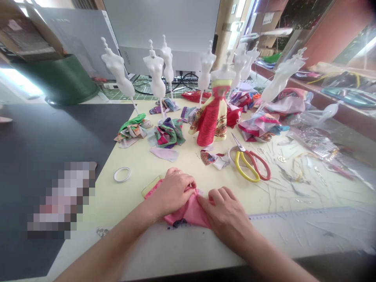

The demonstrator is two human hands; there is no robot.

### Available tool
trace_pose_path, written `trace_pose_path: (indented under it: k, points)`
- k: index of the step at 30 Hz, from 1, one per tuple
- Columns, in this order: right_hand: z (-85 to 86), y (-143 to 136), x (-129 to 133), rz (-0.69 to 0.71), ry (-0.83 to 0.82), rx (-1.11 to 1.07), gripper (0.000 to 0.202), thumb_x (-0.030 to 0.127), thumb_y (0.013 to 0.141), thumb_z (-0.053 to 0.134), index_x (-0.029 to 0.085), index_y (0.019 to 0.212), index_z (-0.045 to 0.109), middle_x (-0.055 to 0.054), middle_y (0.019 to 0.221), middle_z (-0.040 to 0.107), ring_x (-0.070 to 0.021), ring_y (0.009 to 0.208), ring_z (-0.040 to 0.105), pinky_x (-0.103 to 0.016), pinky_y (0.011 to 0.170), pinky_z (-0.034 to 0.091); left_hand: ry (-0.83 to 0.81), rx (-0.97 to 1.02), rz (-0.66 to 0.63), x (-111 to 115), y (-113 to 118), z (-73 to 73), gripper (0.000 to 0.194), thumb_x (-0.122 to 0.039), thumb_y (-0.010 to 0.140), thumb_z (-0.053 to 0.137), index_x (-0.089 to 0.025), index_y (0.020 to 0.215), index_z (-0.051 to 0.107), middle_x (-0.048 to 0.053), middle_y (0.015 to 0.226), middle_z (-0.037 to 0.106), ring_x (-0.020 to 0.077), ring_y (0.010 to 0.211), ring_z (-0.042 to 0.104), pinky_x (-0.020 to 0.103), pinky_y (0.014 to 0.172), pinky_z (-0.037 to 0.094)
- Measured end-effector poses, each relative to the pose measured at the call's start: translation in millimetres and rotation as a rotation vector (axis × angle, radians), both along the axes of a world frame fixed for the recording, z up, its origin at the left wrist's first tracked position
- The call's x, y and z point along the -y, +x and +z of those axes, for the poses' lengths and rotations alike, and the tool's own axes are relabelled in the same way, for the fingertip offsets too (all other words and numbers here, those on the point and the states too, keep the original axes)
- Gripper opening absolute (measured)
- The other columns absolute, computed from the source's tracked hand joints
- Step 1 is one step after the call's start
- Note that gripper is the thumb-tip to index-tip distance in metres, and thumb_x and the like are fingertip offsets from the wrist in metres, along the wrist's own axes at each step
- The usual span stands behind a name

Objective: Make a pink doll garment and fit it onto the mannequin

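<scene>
A pink piece of fabric (188, 211) lies at the front middle of the pale table, with a yellow-edged part showing at its left. My left hand (176, 190) rests over it, fingers curled and pinching its upper edge. Close by on the right, my right hand (225, 209) has its thumb and fingers closed on the same fabric. Part of a clear ruler (276, 215) passes under the cloth. Scissors (249, 164) with yellow and red handles lie beyond my right hand. To the left is a white tape roll (122, 174).
Several white mannequins (154, 72) stand at the back; one wears a red and yellow dress (210, 117). Fabric piles (167, 133) lie around their bases. Thread scraps and plastic bags (317, 137) cover the right side. A dark mat (58, 137) is at left.
</scene>
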State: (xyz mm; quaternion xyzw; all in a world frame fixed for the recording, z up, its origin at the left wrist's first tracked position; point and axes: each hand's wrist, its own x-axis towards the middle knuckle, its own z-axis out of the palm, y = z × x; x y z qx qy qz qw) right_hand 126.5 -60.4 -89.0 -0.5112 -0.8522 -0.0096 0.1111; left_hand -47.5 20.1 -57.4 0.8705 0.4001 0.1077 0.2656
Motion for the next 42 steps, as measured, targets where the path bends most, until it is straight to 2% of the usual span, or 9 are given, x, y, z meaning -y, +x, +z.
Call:
trace_pose_path:
  k: [17, 35, 42]
  points:
    - [-0.1, 2.4, -0.9, 0.050, 0.005, -0.017, 0.022, 0.010, 0.085, 0.046, 0.019, 0.097, 0.061, -0.005, 0.079, 0.048, -0.0195, 0.071, 0.037, -0.033, 0.072, 0.035, 0.007, -0.013, 0.002, -0.2, 1.6, -2.3, 0.017, -0.014, 0.081, 0.050, -0.020, 0.072, 0.063, -0.002, 0.076, 0.069, 0.0159, 0.077, 0.057, 0.040, 0.094, 0.028]
    - [-0.9, 1.2, -1.0, 0.043, -0.018, -0.025, 0.020, 0.008, 0.081, 0.049, 0.019, 0.094, 0.061, -0.005, 0.079, 0.048, -0.0193, 0.072, 0.038, -0.033, 0.071, 0.036, 0.033, 0.013, -0.002, 0.2, 2.1, -4.8, 0.014, -0.014, 0.081, 0.052, -0.021, 0.074, 0.061, -0.005, 0.078, 0.068, 0.0144, 0.078, 0.057, 0.039, 0.095, 0.026]
    - [0.2, 2.5, 0.4, 0.045, -0.011, -0.057, 0.019, 0.009, 0.083, 0.047, 0.018, 0.092, 0.061, -0.005, 0.078, 0.050, -0.0189, 0.072, 0.039, -0.033, 0.071, 0.037, 0.032, -0.015, -0.036, -0.8, 0.8, -4.7, 0.018, -0.013, 0.080, 0.051, -0.022, 0.074, 0.065, -0.003, 0.079, 0.070, 0.0165, 0.081, 0.057, 0.041, 0.095, 0.028]
